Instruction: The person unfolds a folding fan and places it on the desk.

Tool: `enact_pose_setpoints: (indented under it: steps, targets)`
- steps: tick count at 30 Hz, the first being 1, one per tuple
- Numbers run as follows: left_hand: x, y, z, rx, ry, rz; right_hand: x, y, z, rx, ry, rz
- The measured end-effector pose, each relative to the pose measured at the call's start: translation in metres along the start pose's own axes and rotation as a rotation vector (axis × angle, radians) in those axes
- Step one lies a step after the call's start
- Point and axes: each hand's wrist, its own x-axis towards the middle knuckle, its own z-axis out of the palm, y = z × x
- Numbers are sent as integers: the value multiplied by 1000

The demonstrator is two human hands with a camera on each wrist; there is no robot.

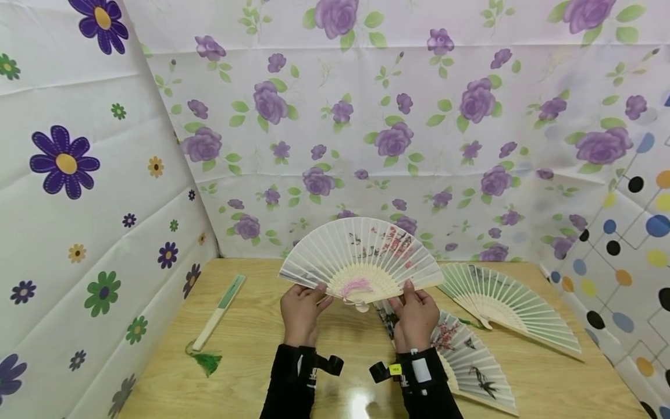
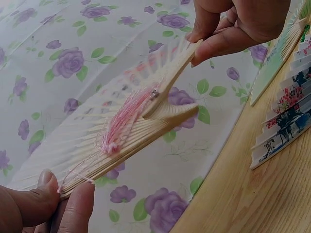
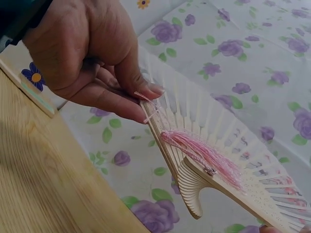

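Spread wide above the table, a white folding fan (image 1: pixel 324 250) with red blossoms and dark script is held between both hands. My left hand (image 1: pixel 302 311) pinches its left outer rib between thumb and fingers. On the opposite side my right hand (image 1: pixel 417 314) pinches the right outer rib the same way. A pink tassel (image 2: pixel 127 116) lies across the pale ribs near the pivot, its cord running toward the left fingertips. Behind the right wrist lies another open fan (image 1: pixel 473 364) with blossoms and a dark bird, partly hidden by that arm.
On the right of the wooden table (image 1: pixel 345 355) a green open fan (image 1: pixel 513 302) lies behind the bird fan. A closed fan (image 1: pixel 220 311) with a green tassel (image 1: pixel 208 362) rests at the left. Flowered cloth (image 1: pixel 335 145) hangs behind the table, with patterned sheets at both sides.
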Motion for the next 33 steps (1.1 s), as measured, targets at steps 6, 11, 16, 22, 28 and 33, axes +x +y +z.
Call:
enact_pose_setpoints:
  steps: [6, 11, 16, 22, 28, 33]
  targets:
    - [0, 0, 3, -5, 8, 6, 0, -3, 2, 36, 15, -5]
    - [0, -1, 6, -25, 15, 9, 0, -5, 1, 10, 16, -17]
    - [-1, -4, 10, -60, 28, -3, 1, -4, -1, -15, 46, -49]
    - [-2, -6, 13, -74, 47, -5, 3, -3, -1, 50, 87, -46]
    - [-1, -7, 15, -89, 47, -4, 6, -2, -1, 89, 113, -34]
    - [-2, -7, 17, -98, 48, -4, 9, -2, 0, 128, 120, -26]
